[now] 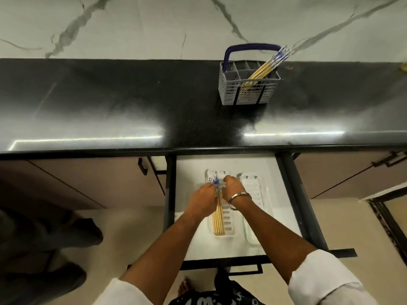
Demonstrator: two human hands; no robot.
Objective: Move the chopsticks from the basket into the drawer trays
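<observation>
chopsticks [218,221], slim pale-wood sticks with blue-and-white patterned tops, lie side by side in the left white slotted tray [229,225] of the open drawer [286,190]. left hand [203,200] is curled with fingertips pinching the patterned ends; right hand [233,189], wearing a metal bangle [239,200], is loosely closed just beside them, its hold unclear. right tray [256,190] sits empty beside it. far on the glossy black counter [110,102], a grey plastic lattice basket [248,89] with blue handle holds more chopsticks [267,67] leaning right, against a veined marble wall [132,25].
</observation>
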